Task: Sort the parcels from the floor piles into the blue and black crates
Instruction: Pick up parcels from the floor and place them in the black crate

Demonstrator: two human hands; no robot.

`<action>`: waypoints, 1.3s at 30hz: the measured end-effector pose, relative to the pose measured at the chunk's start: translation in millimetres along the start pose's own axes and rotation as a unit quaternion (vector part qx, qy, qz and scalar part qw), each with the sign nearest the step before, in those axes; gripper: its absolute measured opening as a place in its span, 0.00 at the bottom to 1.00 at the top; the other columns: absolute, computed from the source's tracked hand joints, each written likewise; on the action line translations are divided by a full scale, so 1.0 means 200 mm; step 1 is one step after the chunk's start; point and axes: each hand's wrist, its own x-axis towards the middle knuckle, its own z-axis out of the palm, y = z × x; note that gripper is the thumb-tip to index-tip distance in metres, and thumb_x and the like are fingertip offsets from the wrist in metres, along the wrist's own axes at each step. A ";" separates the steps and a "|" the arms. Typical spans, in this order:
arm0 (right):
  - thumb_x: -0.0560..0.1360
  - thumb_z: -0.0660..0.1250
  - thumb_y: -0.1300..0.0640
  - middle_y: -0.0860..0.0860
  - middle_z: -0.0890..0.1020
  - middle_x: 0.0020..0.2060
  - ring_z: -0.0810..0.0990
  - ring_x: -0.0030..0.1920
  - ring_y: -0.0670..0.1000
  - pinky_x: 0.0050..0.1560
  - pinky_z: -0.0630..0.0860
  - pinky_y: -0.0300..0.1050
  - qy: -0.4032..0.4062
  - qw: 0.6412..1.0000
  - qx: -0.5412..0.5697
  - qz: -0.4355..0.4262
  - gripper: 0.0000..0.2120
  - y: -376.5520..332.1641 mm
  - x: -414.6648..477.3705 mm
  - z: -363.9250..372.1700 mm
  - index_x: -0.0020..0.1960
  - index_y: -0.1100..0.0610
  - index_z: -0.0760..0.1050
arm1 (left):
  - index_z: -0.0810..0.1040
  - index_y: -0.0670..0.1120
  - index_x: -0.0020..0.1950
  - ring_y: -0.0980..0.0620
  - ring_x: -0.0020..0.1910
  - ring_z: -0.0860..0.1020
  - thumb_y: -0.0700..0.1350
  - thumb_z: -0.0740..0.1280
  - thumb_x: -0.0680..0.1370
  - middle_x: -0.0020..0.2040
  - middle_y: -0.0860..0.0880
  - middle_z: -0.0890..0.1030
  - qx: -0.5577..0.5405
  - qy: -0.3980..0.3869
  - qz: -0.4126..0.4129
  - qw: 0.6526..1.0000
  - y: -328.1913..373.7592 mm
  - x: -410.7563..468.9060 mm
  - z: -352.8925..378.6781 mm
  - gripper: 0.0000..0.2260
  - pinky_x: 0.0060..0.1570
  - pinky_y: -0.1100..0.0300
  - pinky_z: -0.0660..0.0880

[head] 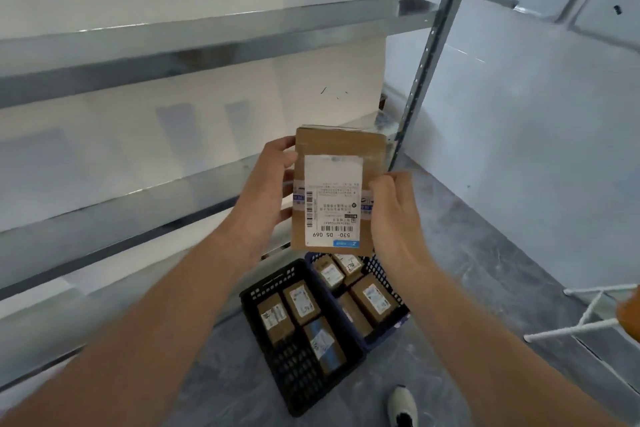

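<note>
1. Gripping the parcel by its sides with curled fingers, left hand and right hand hold it above the floor.
2. Upside-down label: a misread could swap black crate for blue crate.

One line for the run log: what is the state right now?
parcel: held above crates, label showing | left hand: grips parcel | right hand: grips parcel | black crate: three parcels | blue crate: several parcels
</note>
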 end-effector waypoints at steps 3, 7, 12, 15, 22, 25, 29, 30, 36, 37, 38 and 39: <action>0.87 0.54 0.49 0.50 0.83 0.51 0.84 0.40 0.36 0.31 0.77 0.33 -0.056 0.998 -0.010 -0.001 0.11 0.09 0.26 -0.05 0.60 0.55 0.69 | 0.74 0.58 0.67 0.46 0.60 0.79 0.51 0.55 0.85 0.55 0.48 0.83 -0.003 0.052 -0.011 0.999 -0.08 0.14 0.13 0.14 0.65 0.41 0.75; 0.88 0.53 0.50 0.51 0.81 0.51 0.83 0.41 0.42 0.27 0.73 0.29 -0.146 0.989 -0.029 0.004 0.13 0.22 0.55 -0.11 0.63 0.59 0.69 | 0.75 0.57 0.65 0.47 0.57 0.81 0.53 0.55 0.85 0.52 0.49 0.83 -0.006 0.134 -0.036 0.990 -0.21 0.29 0.29 0.13 0.60 0.44 0.77; 0.89 0.53 0.48 0.47 0.81 0.49 0.83 0.46 0.44 0.33 0.76 0.33 -0.233 0.970 -0.064 0.039 0.13 0.42 0.75 -0.06 0.63 0.56 0.70 | 0.78 0.58 0.57 0.48 0.54 0.81 0.54 0.56 0.84 0.47 0.51 0.83 -0.028 0.224 -0.089 0.970 -0.42 0.43 0.35 0.11 0.56 0.45 0.78; 0.88 0.54 0.47 0.48 0.83 0.49 0.85 0.43 0.44 0.35 0.78 0.36 -0.273 0.956 -0.086 0.058 0.13 0.55 0.82 0.02 0.63 0.54 0.70 | 0.78 0.55 0.54 0.49 0.50 0.81 0.55 0.56 0.83 0.38 0.55 0.84 -0.029 0.265 -0.117 0.957 -0.59 0.50 0.29 0.12 0.50 0.48 0.78; 0.81 0.55 0.40 0.52 0.86 0.52 0.86 0.54 0.53 0.58 0.83 0.59 -0.279 0.946 -0.083 0.141 0.15 1.15 0.94 0.34 0.56 0.49 0.74 | 0.78 0.53 0.54 0.47 0.53 0.81 0.55 0.55 0.83 0.45 0.51 0.83 0.000 0.289 -0.160 0.944 -1.16 0.72 0.07 0.13 0.57 0.44 0.78; 0.77 0.56 0.39 0.52 0.87 0.54 0.86 0.56 0.54 0.62 0.82 0.65 -0.275 0.943 -0.090 0.164 0.17 1.48 0.98 0.49 0.55 0.48 0.75 | 0.80 0.52 0.53 0.48 0.50 0.83 0.54 0.55 0.83 0.38 0.55 0.84 -0.004 0.286 -0.180 0.941 -1.51 0.82 -0.04 0.15 0.55 0.45 0.80; 0.76 0.57 0.41 0.53 0.87 0.50 0.87 0.49 0.54 0.55 0.85 0.60 -0.269 0.935 -0.110 0.203 0.19 1.97 1.02 0.66 0.53 0.53 0.78 | 0.79 0.50 0.49 0.51 0.44 0.84 0.54 0.55 0.83 0.35 0.55 0.84 -0.016 0.287 -0.235 0.929 -2.03 0.90 -0.16 0.15 0.54 0.48 0.80; 0.76 0.57 0.40 0.53 0.86 0.49 0.87 0.47 0.53 0.52 0.85 0.58 -0.270 0.933 -0.121 0.207 0.19 2.09 1.02 0.69 0.51 0.53 0.77 | 0.78 0.50 0.49 0.51 0.44 0.84 0.54 0.56 0.83 0.36 0.54 0.84 -0.012 0.278 -0.245 0.929 -2.15 0.91 -0.18 0.14 0.53 0.50 0.80; 0.79 0.58 0.38 0.57 0.87 0.52 0.88 0.52 0.56 0.60 0.83 0.67 -0.279 0.908 -0.171 0.261 0.20 2.77 0.94 0.79 0.53 0.55 0.76 | 0.79 0.51 0.49 0.55 0.38 0.85 0.54 0.57 0.82 0.34 0.54 0.85 -0.009 0.262 -0.315 0.912 -2.86 0.97 -0.32 0.13 0.44 0.56 0.80; 0.81 0.58 0.40 0.56 0.87 0.51 0.88 0.52 0.55 0.60 0.83 0.66 -0.276 0.907 -0.176 0.266 0.17 2.86 0.92 0.80 0.50 0.53 0.76 | 0.78 0.51 0.49 0.57 0.36 0.84 0.54 0.57 0.83 0.33 0.55 0.84 -0.006 0.259 -0.329 0.908 -2.96 0.98 -0.33 0.13 0.43 0.57 0.80; 0.82 0.58 0.41 0.54 0.86 0.50 0.88 0.51 0.54 0.61 0.83 0.65 -0.275 0.904 -0.185 0.271 0.16 2.96 0.90 0.81 0.49 0.51 0.76 | 0.78 0.51 0.48 0.58 0.34 0.83 0.54 0.57 0.83 0.31 0.56 0.83 -0.007 0.255 -0.342 0.905 -3.06 0.98 -0.34 0.13 0.43 0.58 0.79; 0.81 0.59 0.40 0.53 0.86 0.49 0.87 0.51 0.53 0.61 0.84 0.64 -0.275 0.901 -0.192 0.277 0.16 3.05 0.89 0.81 0.48 0.51 0.76 | 0.78 0.51 0.48 0.58 0.34 0.83 0.54 0.57 0.83 0.31 0.56 0.83 -0.011 0.253 -0.355 0.900 -3.16 0.98 -0.35 0.12 0.43 0.57 0.80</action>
